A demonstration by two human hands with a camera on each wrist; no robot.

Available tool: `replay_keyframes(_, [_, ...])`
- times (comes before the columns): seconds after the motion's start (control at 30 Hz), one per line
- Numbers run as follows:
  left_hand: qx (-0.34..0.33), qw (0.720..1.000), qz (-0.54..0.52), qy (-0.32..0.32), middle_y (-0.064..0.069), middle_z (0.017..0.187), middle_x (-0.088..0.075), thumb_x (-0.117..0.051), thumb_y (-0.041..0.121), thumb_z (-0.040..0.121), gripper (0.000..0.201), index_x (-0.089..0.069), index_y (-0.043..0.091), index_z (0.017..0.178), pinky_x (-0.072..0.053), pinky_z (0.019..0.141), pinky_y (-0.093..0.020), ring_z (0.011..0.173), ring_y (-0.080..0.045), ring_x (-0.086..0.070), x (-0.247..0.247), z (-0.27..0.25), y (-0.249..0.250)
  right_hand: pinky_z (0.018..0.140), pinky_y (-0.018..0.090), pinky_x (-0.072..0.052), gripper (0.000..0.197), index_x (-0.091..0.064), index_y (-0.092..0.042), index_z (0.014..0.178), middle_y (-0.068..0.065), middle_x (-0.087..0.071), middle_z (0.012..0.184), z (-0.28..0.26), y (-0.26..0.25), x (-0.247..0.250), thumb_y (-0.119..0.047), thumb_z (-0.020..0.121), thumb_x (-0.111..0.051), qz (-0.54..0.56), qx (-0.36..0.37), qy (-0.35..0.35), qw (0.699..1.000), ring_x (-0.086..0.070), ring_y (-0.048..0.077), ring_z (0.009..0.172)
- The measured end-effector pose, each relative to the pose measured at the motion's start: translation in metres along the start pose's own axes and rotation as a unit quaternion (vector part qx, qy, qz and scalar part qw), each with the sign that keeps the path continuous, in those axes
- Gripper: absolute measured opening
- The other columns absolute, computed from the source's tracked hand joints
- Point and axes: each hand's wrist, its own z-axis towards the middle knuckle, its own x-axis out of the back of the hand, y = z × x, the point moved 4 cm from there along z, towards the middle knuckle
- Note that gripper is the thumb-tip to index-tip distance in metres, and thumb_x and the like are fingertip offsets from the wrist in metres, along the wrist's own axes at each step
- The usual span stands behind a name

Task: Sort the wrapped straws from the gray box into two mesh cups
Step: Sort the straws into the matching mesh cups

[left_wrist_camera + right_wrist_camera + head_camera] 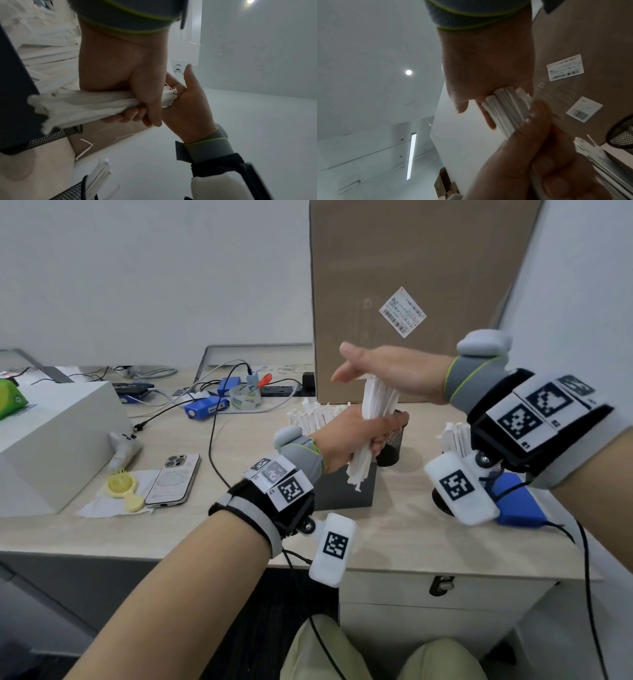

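My left hand (359,436) grips a thick bundle of white wrapped straws (371,419) upright over the gray box (346,491). My right hand (373,368) lies flat, fingers straight, with its palm on the bundle's top ends. In the left wrist view the left hand (120,75) is wrapped round the bundle (82,104) and the right palm (188,97) touches its end. More straws (317,416) stand in the gray box. A black mesh cup (394,440) stands just behind it. A second mesh cup (68,192) holding straws (455,436) is mostly hidden by my right wrist.
A tall cardboard box (411,285) stands right behind the cups. To the left lie a phone (173,479), a white box (51,440), cables, blue packs (205,407) and a tape roll (245,398). A blue pack (517,505) sits at the right edge.
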Motion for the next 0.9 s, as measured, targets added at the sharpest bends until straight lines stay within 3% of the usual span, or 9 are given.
replay_keyframes(0.1, [-0.028,0.997,-0.022,0.064,0.004,0.049,-0.037,-0.063,0.016,0.091,0.020,-0.050,0.008,0.077,-0.032,0.045,-0.021,0.043,-0.011,-0.033,0.005,0.005,0.006,0.097,0.029,-0.038,0.058,-0.055,-0.025,0.123,-0.007,-0.061,0.120,0.002,0.014,0.014,-0.066,0.083,-0.048,0.111,0.011,0.113,0.987,-0.055,0.008,0.115])
replay_keyframes(0.2, [-0.068,0.993,-0.007,0.101,0.001,0.054,-0.041,-0.064,0.012,0.087,0.016,-0.051,0.009,0.077,-0.033,0.045,-0.023,0.044,-0.011,-0.035,0.006,0.013,0.014,0.086,0.038,-0.053,0.064,-0.057,-0.016,0.110,0.004,-0.065,0.105,-0.001,0.029,0.009,-0.063,0.068,-0.068,0.245,-0.022,0.046,0.968,-0.064,0.019,0.099])
replay_keyframes(0.3, [-0.112,0.987,0.061,0.102,0.001,0.059,-0.047,-0.060,0.006,0.087,0.006,-0.055,0.009,0.086,-0.036,0.045,-0.021,0.043,-0.005,-0.042,-0.010,0.019,0.029,0.071,0.033,-0.053,0.042,-0.059,-0.006,0.106,0.013,-0.067,0.099,-0.009,0.027,0.002,-0.040,0.082,-0.067,0.240,-0.027,0.064,0.968,-0.065,0.025,0.088])
replay_keyframes(0.4, [-0.122,0.982,0.095,0.111,0.005,0.054,-0.047,-0.058,0.001,0.086,0.018,-0.054,0.015,0.076,-0.038,0.047,-0.020,0.038,0.000,-0.044,-0.025,0.025,0.035,0.063,0.028,-0.053,0.013,-0.060,-0.015,0.091,0.004,-0.073,0.096,-0.010,0.032,0.008,-0.028,0.090,-0.060,0.218,-0.021,0.146,0.965,-0.067,0.012,0.082])
replay_keyframes(0.5, [-0.103,0.989,0.041,0.094,0.000,0.051,-0.044,-0.057,-0.001,0.082,0.017,-0.052,0.011,0.071,-0.036,0.046,-0.024,0.038,-0.007,-0.041,-0.034,0.030,0.030,0.066,0.028,-0.053,0.017,-0.055,-0.016,0.079,0.004,-0.073,0.082,-0.014,0.041,0.012,-0.022,0.095,-0.052,0.235,-0.006,0.188,0.954,-0.069,0.009,0.074])
replay_keyframes(0.6, [-0.074,0.994,0.011,0.078,0.002,0.048,-0.043,-0.057,0.006,0.073,0.012,-0.049,0.013,0.068,-0.035,0.047,-0.025,0.041,-0.011,-0.040,-0.044,0.032,0.028,0.067,0.027,-0.052,0.017,-0.055,-0.015,0.083,-0.001,-0.072,0.066,-0.019,0.053,0.014,-0.025,0.096,-0.051,0.262,0.011,0.242,0.934,-0.070,0.013,0.072])
replay_keyframes(0.7, [-0.057,0.997,0.014,0.042,0.000,0.056,-0.048,-0.061,0.010,0.075,0.012,-0.051,0.017,0.077,-0.036,0.049,-0.025,0.044,-0.012,-0.042,-0.052,0.035,0.023,0.060,0.032,-0.057,0.016,-0.053,-0.013,0.084,-0.005,-0.058,0.047,-0.027,0.065,0.020,-0.024,0.096,-0.050,0.326,0.030,0.321,0.889,-0.069,0.018,0.063])
replay_keyframes(0.8, [-0.042,0.998,0.051,-0.008,0.002,0.056,-0.049,-0.061,0.008,0.086,0.012,-0.055,0.015,0.078,-0.035,0.053,-0.026,0.046,-0.013,-0.043,-0.063,0.036,0.010,0.052,0.028,-0.052,0.020,-0.052,-0.016,0.079,-0.009,-0.043,0.042,-0.037,0.079,0.031,-0.023,0.098,-0.047,0.415,0.036,0.377,0.827,-0.049,0.008,0.041])
replay_keyframes(0.9, [-0.051,0.994,0.092,-0.023,-0.004,0.060,-0.045,-0.058,0.013,0.092,0.012,-0.054,0.012,0.081,-0.033,0.044,-0.017,0.041,-0.007,-0.041,-0.077,0.035,0.007,0.046,0.023,-0.044,0.021,-0.049,-0.014,0.080,-0.009,-0.036,0.042,-0.044,0.093,0.037,-0.022,0.099,-0.045,0.467,0.033,0.398,0.789,-0.037,0.007,0.037])
